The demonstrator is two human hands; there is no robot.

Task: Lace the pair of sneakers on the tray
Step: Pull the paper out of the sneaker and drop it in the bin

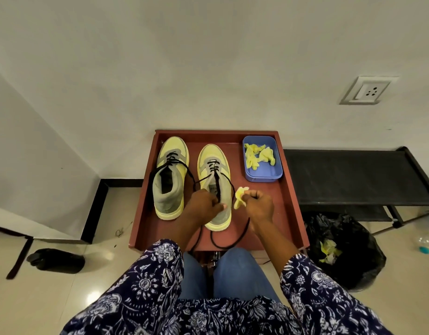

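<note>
Red tray [290,189] is carrying both sneakers [171,180], side by side. My left hand [203,204] is pinching the black lace [218,187] over the right sneaker [214,187]; my right hand [259,205] is gripping yellow paper [240,198].

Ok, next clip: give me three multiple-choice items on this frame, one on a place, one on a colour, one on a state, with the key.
1. Where is the blue tub?
A. far right corner of the tray
B. on the floor
C. inside a sneaker

2. What colour are the laces?
A. white
B. black
C. red

3. What is the right hand doing?
A. resting flat and open
B. pinching a yellow scrap
C. lifting the tub

Key: 1 A, the tub sits by the tray's far right rim. 2 B, both sneakers carry dark laces. 3 B, its fingers close on the scrap beside the right sneaker.
</note>
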